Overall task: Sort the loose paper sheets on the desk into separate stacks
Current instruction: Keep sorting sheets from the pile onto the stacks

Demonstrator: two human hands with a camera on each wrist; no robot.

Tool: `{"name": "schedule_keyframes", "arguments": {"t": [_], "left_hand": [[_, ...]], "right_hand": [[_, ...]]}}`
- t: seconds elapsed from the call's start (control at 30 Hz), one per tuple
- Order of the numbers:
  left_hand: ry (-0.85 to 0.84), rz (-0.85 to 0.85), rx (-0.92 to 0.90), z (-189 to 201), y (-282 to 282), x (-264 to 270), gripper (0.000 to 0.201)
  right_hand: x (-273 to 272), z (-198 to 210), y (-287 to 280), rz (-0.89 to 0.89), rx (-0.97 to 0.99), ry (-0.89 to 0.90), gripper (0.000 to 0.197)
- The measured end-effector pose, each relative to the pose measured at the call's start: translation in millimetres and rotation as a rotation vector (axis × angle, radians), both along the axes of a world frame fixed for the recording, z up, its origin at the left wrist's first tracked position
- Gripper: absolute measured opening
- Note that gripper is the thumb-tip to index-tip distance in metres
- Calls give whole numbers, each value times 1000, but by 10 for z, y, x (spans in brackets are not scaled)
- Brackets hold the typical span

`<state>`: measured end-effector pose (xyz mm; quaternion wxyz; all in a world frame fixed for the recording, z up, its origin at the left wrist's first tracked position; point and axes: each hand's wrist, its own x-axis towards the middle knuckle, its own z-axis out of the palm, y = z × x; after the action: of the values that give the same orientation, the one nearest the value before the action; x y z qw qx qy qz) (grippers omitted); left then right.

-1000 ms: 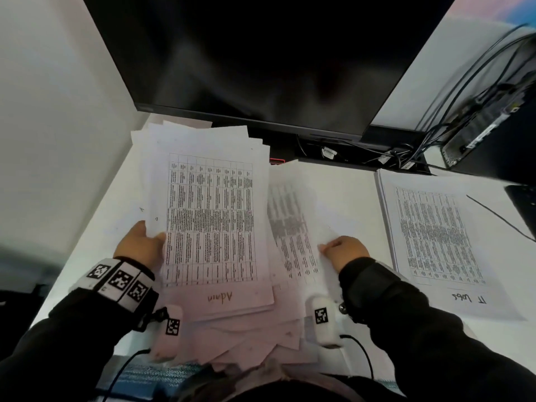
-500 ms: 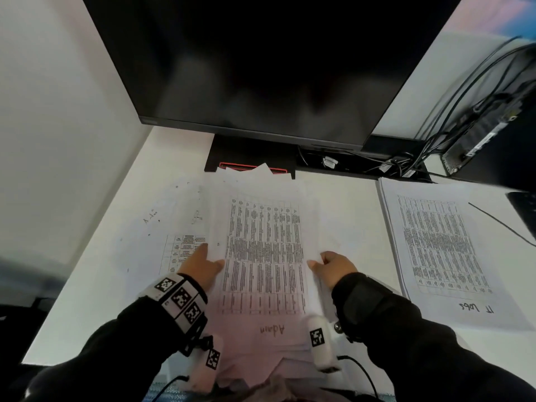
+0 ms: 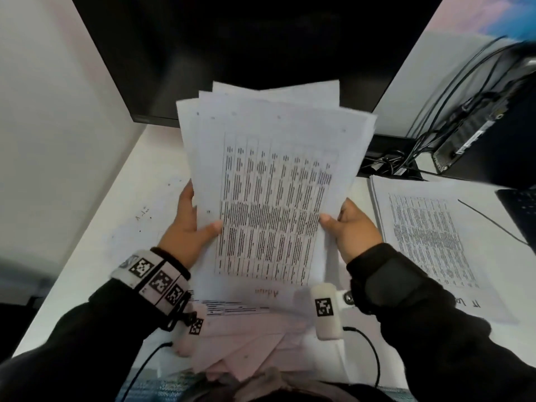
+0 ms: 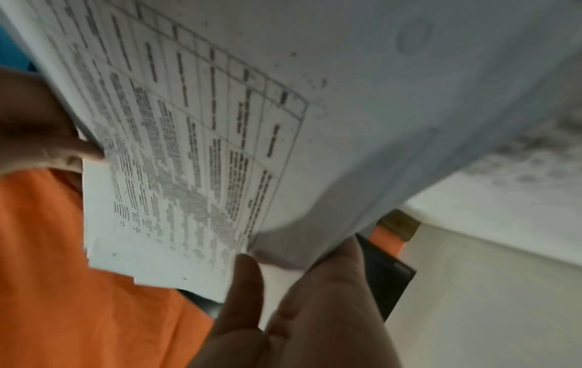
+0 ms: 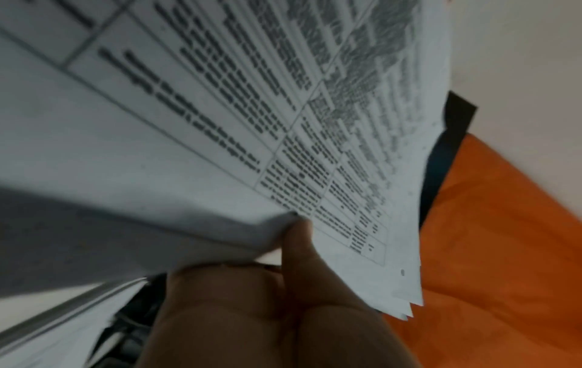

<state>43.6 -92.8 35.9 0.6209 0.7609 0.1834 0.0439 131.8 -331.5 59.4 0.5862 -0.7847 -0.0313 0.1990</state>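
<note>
You gripped the fanned bundle of sheets (image 3: 269, 181) above the desk (image 3: 121, 216), left hand (image 3: 185, 227) and right hand (image 3: 352, 227) pinching opposite edges | finished stack (image 3: 429, 236) lay right | advice: square edges before laying down.

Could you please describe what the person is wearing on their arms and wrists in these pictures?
Both arms are in black long sleeves. The left wrist carries a white band printed with square black-and-white markers. Small rounded white camera units, each with a square marker, hang under both wrists, and thin black cables run back from them. The left hand and right hand are bare.
</note>
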Motion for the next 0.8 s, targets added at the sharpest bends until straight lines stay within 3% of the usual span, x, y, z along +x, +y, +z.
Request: {"name": "schedule_keyframes", "arguments": {"t": [0.13,0.27,0.4,0.53,0.7,0.8], "left_hand": [[-179,148,224,378,-109,131,39],[-416,169,154,593,-218,132,42],[-431,154,120,610,-189,101,36],[-433,165,154,737,-179,169,37],[-479,201,169,841,-245,253,48],[-494,192,137,818,-241,227,43]], "right_hand": [[8,273,102,-55,122,-225,35],[-31,399,105,-118,240,-375,37],[-9,368,65,-68,247,-379,49],[87,460,84,-67,282,-418,43],[160,657,180,-102,293,-529,36],[177,801,143,-119,366,-650,46]]}}
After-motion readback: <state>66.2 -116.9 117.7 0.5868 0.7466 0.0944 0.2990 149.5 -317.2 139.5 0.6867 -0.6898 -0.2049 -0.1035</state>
